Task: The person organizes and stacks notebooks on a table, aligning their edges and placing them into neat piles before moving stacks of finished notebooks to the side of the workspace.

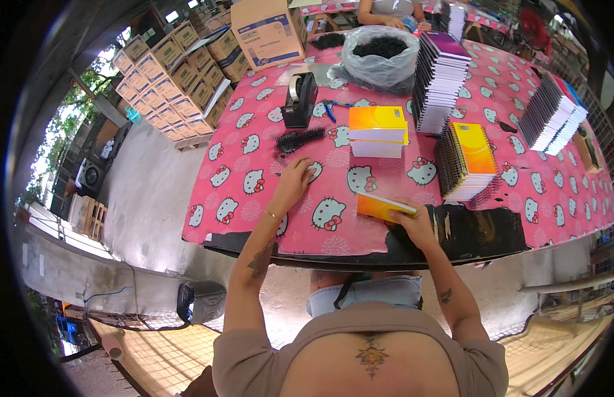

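Note:
My right hand [414, 221] grips a small yellow-orange notebook [381, 208] by its right end, just above the table's near edge. No spiral shows on the edge that faces me. My left hand [295, 180] is over the pink tablecloth, fingers apart and slightly bent, with nothing visible in it. Just beyond its fingertips lies a small heap of black binding coils [300, 139]. Farther forward, in the middle, sits a stack of yellow-covered pads [377, 132]. To its right stands a pile of yellow notebooks [467, 162] with black spiral edges.
A black tape dispenser [299, 99] and blue-handled pliers [330, 111] lie beyond the coils. Behind are a plastic bag of black coils [379, 59], a cardboard box [270, 36] and a tall purple notebook stack [440, 83]. More notebooks [552, 114] stand right. Another person [389, 13] sits opposite.

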Demonstrator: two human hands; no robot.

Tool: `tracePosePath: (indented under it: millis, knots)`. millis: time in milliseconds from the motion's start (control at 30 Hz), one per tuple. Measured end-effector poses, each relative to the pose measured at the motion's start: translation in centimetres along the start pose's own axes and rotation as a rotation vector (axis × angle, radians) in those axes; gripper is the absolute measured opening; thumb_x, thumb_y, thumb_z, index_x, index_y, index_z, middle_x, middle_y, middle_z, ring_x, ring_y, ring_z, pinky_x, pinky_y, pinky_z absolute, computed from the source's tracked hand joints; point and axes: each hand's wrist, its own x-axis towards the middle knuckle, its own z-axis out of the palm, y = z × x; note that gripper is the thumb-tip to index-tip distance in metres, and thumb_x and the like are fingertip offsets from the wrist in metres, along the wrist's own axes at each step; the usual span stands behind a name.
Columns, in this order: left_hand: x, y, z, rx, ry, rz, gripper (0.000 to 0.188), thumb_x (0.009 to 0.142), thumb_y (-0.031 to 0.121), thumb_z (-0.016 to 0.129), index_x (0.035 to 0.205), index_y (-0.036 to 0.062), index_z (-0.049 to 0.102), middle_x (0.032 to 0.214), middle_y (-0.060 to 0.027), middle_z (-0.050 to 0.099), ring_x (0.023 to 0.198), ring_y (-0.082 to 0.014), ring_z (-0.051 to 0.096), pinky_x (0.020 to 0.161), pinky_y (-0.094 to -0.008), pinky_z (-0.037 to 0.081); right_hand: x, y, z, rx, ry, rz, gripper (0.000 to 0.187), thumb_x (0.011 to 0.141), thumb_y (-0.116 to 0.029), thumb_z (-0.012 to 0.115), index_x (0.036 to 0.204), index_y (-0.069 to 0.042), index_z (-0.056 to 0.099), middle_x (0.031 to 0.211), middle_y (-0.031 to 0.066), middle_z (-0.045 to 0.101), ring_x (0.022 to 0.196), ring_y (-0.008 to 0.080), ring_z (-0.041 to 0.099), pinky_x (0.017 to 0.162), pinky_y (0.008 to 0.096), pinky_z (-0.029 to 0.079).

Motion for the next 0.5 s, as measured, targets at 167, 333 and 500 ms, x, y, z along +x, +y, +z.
tracePosePath:
  millis: [167, 333, 500]
  knots:
    - [-1.3, -1.6, -2.0, 0.443, 0.078, 0.125, 0.025, 0.086, 0.012, 0.064, 0.11, 0.0041, 0.063, 0.118, -0.014, 0.06, 0.11, -0.0325, 0.058, 0.095, -0.0451, 0.045, -0.1, 0.0, 0.3, 0.012, 0.0, -0.017, 0.025, 0.091, -0.003, 0.067, 0.116, 0.001, 0.066, 0.102, 0.0024, 0.068, 0.092, 0.0091, 0.062, 0.083, 0.0257, 0.052]
    - [1.0, 0.5, -1.1, 0.469, 0.084, 0.127, 0.023, 0.086, 0.011, 0.063, 0.109, 0.009, 0.062, 0.102, -0.0096, 0.058, 0.094, -0.0305, 0.058, 0.082, -0.0448, 0.044, 0.2, 0.3, 0.0, -0.003, -0.003, -0.006, 0.026, 0.091, -0.005, 0.068, 0.117, 0.0, 0.067, 0.103, 0.002, 0.068, 0.093, 0.0092, 0.062, 0.083, 0.0253, 0.052]
    - [2.2, 0.8, -0.8, 0.375, 0.15, 0.103, 0.023, 0.085, 0.009, 0.064, 0.108, 0.0095, 0.063, 0.095, -0.0098, 0.055, 0.087, -0.0298, 0.058, 0.074, -0.0434, 0.046, -0.1, -0.2, 0.7, 0.041, -0.039, 0.026, 0.027, 0.09, -0.004, 0.069, 0.117, 0.0, 0.067, 0.105, 0.0024, 0.069, 0.095, 0.0099, 0.063, 0.083, 0.0255, 0.052]
